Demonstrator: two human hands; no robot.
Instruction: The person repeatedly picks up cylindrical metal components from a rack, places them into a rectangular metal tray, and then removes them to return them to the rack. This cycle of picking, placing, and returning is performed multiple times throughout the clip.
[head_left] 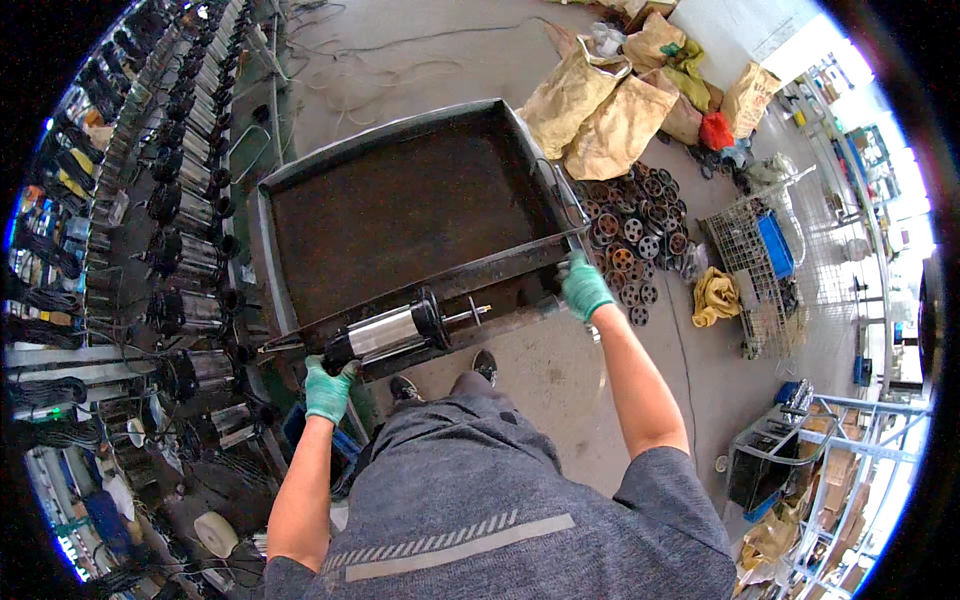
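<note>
A motor-like unit [385, 335] with a silver cylinder body, black ends and a thin metal shaft lies along the near ledge of a big dark metal tray [400, 215]. Its shaft points right. My left hand [328, 390], in a green glove, is at the unit's black left end, thumb and fingers closed about it; the fingertips are partly hidden. My right hand [585, 288], gloved the same, is closed by the tray's near right corner, beside a grey metal bar [572, 205]. What sits inside its fingers is hidden.
Racks with rows of similar silver-and-black units [190, 250] line my left. Beyond the tray's right side are piled round wheel-like parts [640, 235] and woven sacks [610, 110]. A wire cart [755, 260] and a blue shelf frame [870, 450] stand farther right. A cable [685, 370] crosses the floor.
</note>
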